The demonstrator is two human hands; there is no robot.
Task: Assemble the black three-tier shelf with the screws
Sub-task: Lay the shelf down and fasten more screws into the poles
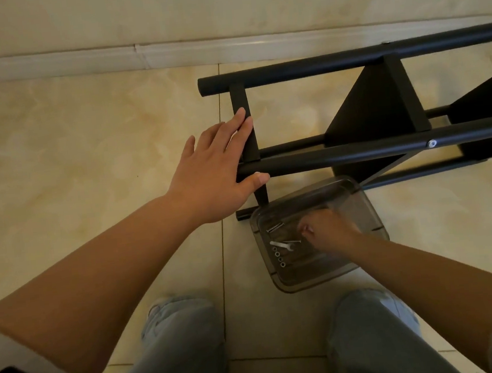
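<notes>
The black shelf (375,107) lies on its side on the tiled floor, its round poles running to the right. My left hand (216,171) rests flat with straight fingers on the end board (241,108), thumb under the near pole (355,151). A silver screw head (431,143) shows in that pole. My right hand (327,232) reaches into a clear grey plastic tray (366,204), fingers curled downward; what they pinch is hidden. In the tray lie a small silver wrench (281,245), several washers (279,258) and long screws (275,227).
A white skirting board (136,57) and wall run along the back. Beige floor tiles (84,141) spread to the left of the shelf. My jeans-clad knees (187,342) are at the bottom, just in front of the tray.
</notes>
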